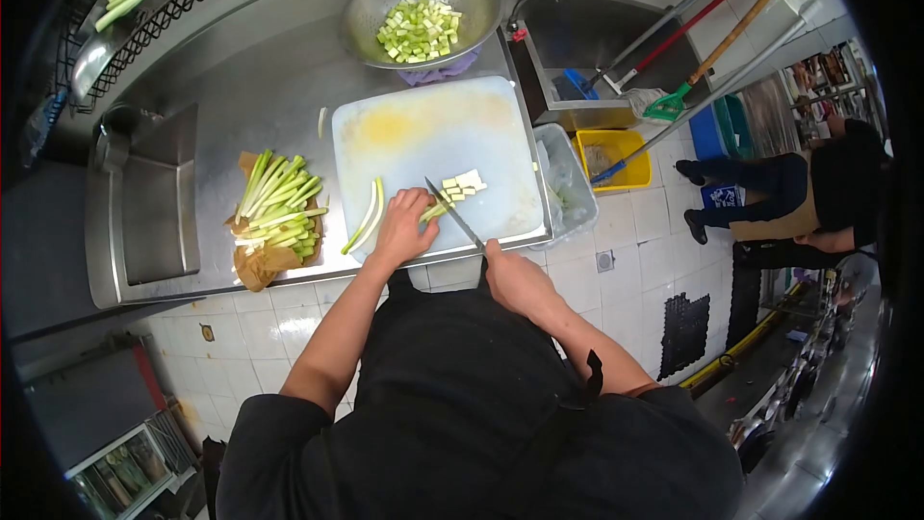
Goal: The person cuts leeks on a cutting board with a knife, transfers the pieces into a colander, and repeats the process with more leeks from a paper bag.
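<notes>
My right hand (pixel 516 278) is closed round the handle of a knife (pixel 455 215), whose blade points up and left across the white cutting board (pixel 433 135). Left of the blade, my left hand (pixel 405 223) presses green stalks (pixel 435 211) against the board, its fingers bent together. Just beyond the blade lie pale cut pieces (pixel 464 185). Two long stalks (pixel 372 215) rest beside my left hand. A bundle of trimmed stalks (pixel 279 197) sits on brown paper (pixel 268 267) on the steel counter, left of the board.
Behind the board, a steel colander (pixel 361 24) holds chopped green pieces. A sink basin (pixel 162 202) is at the left. Right of the counter are a clear bin (pixel 575 217), a yellow bucket (pixel 640 173) and long-handled tools. Another person (pixel 789 193) stands at the far right.
</notes>
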The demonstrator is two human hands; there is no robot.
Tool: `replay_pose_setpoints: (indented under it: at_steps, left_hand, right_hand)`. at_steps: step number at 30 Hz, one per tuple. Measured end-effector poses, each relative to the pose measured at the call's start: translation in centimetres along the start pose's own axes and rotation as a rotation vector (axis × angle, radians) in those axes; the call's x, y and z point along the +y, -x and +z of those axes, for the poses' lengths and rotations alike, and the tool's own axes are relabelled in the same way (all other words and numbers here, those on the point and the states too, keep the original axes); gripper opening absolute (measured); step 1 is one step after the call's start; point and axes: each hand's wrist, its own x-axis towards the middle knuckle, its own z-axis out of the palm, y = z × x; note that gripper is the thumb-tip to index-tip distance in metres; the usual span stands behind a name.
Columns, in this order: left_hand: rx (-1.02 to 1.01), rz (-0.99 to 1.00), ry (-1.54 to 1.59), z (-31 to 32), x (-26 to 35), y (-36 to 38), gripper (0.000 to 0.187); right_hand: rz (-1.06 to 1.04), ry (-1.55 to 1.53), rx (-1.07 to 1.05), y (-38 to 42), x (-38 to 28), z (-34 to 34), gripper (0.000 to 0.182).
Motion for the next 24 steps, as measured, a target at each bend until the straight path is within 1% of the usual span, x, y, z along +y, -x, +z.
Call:
replay_pose_setpoints:
  at_steps: [2,4,8,9,13,16,18,22,24]
  left_hand:
    - [0.027,0.019,0.005,0.1,0.2,0.0,0.028]
    - [0.024,0.03,0.011,0.1,0.0,-0.1,0.029]
    - [0.027,0.036,0.009,0.1,-0.2,-0.2,0.03]
    - [0.032,0.042,0.003,0.0,-0.2,-0.3,0.03]
    - [0.043,0.002,0.038,-0.9,0.5,-0.1,0.031]
    - [0.07,-0.03,0.063,-1.0,0.9,0.4,0.031]
    - [0.091,-0.036,0.055,-1.0,0.6,0.7,0.031]
    - [0.09,-0.003,0.029,-0.5,0.0,1.0,0.025]
    - [0.104,0.0,0.027,-0.3,0.1,1.0,0.023]
  right_hand:
    - [0.009,0.0,-0.004,-0.1,-0.1,0.4,0.019]
    - [0.013,-0.001,-0.011,-0.9,0.0,1.2,0.019]
    - [-0.066,-0.04,0.085,-5.3,1.7,4.2,0.02]
    - [-0.103,-0.057,0.123,-5.9,1.5,3.9,0.02]
    - [-0.082,-0.014,0.096,-5.1,0.7,2.6,0.02]
    - [-0.088,-0.031,0.121,-3.3,0.0,1.2,0.02]
    - [-0.076,-0.019,0.035,-2.2,-0.4,0.3,0.02]
    - [-0.063,-0.058,0.018,-0.6,-0.5,0.3,0.018]
    - [-0.032,-0.055,-0.033,-0.3,-0.5,0.3,0.018]
